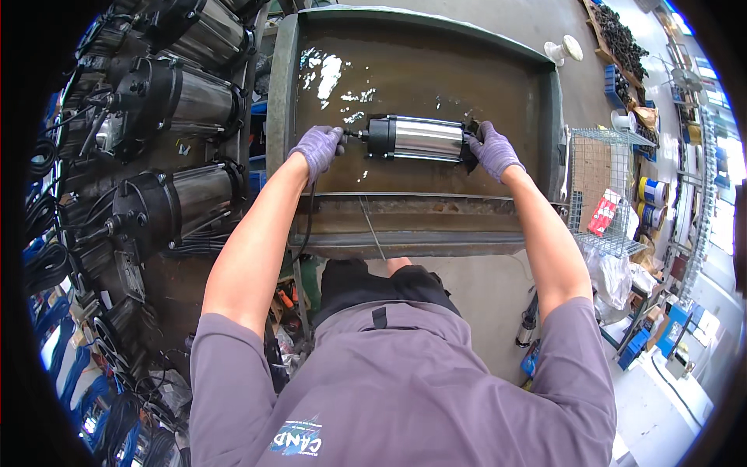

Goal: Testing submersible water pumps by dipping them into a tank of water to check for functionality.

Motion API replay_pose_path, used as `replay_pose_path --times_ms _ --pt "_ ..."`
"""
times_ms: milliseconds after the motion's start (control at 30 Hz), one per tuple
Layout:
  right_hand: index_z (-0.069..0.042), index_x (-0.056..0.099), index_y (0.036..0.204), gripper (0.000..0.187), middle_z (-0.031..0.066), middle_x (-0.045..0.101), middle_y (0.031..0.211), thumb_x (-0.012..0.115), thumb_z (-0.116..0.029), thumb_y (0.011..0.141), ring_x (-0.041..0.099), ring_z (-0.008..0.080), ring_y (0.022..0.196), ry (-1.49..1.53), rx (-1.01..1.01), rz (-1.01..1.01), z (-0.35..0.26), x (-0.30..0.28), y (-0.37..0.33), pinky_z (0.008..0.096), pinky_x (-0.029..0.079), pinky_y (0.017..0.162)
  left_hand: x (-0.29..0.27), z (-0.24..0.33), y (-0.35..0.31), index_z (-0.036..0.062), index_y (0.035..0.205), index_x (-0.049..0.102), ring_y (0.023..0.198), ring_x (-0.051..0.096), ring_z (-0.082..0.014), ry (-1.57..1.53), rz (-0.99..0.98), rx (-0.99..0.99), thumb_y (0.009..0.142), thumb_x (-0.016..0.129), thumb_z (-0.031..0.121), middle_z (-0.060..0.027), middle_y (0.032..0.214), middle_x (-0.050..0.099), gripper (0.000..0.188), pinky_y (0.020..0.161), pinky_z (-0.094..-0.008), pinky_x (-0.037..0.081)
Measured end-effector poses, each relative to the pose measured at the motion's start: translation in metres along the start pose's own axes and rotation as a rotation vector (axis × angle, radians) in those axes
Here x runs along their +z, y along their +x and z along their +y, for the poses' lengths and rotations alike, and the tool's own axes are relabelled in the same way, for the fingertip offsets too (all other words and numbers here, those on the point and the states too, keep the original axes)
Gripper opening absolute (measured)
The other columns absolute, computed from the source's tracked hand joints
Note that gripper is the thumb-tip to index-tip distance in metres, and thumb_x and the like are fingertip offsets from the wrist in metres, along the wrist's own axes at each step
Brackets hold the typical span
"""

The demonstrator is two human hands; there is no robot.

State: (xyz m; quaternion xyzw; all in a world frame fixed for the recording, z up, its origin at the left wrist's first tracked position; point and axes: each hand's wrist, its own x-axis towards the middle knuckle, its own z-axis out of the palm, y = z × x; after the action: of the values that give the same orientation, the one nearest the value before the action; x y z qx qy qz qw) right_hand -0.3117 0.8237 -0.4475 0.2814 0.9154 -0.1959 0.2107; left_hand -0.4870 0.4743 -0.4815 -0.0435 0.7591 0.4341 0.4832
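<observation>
A submersible pump (pixel 426 138) with a shiny steel barrel and black end parts lies level in the murky water of a metal tank (pixel 281 101). At its left end, my gloved left hand (pixel 317 151) is closed around the black cable (pixel 308 226), close to where it enters the pump; the cable hangs down over the tank's near side. My gloved right hand (pixel 496 151) grips the black right end of the pump, its fingertips partly hidden behind that end. A thin rod or wire (pixel 405 194) crosses the tank in front of the pump.
Several larger steel-and-black pumps (pixel 183 194) with coiled cables crowd the left side. Right of the tank stands a wire basket (pixel 601 187) holding cardboard and a red-and-white packet. A white knobbed object (pixel 563 50) sits beyond the tank's far right corner. Shelving lines the far right.
</observation>
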Motion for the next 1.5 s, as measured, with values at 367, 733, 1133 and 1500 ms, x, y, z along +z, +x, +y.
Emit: replay_pose_path --times_ms 367,733,1133,1500 --pt "-0.008 0.061 0.127 0.032 0.0264 0.06 0.135 0.058 -0.026 0.101 0.064 0.0457 0.117 -0.141 -0.051 0.104 -0.003 0.024 0.014 0.0524 0.053 0.1 -0.009 -0.023 -0.032 0.0058 0.113 0.064 0.096 0.07 -0.0426 0.71 0.449 0.392 0.106 0.053 0.034 -0.0218 0.102 0.073 0.031 0.085 -0.0511 0.053" --pt "-0.006 0.068 0.11 0.028 0.0195 0.069 0.11 0.063 -0.032 0.1 0.066 0.0411 0.105 0.012 -0.159 0.216 0.046 -0.022 -0.023 0.049 0.052 0.091 0.011 -0.028 -0.061 0.0165 0.115 0.066 0.098 0.069 -0.0451 0.794 0.704 0.35 0.103 0.052 0.039 -0.0196 0.104 0.074 0.029 0.085 -0.0572 0.054" --pt "-0.007 0.07 0.105 0.043 0.022 0.069 0.107 0.053 -0.047 0.104 0.064 0.0457 0.102 0.085 -0.003 0.364 0.162 -0.006 -0.056 0.0539 0.051 0.088 0.012 -0.031 -0.049 0.0118 0.108 0.068 0.098 0.068 -0.0465 0.79 0.722 0.331 0.101 0.058 0.037 -0.0233 0.098 0.073 0.028 0.084 -0.0548 0.053" --pt "-0.009 0.069 0.101 0.043 0.0194 0.071 0.107 0.049 -0.047 0.105 0.066 0.0438 0.103 0.078 0.121 0.278 0.159 -0.012 -0.058 0.0548 0.052 0.09 0.016 -0.03 -0.051 0.0087 0.107 0.07 0.093 0.069 -0.0463 0.856 0.753 0.343 0.1 0.061 0.032 -0.0245 0.096 0.073 0.026 0.082 -0.052 0.053"
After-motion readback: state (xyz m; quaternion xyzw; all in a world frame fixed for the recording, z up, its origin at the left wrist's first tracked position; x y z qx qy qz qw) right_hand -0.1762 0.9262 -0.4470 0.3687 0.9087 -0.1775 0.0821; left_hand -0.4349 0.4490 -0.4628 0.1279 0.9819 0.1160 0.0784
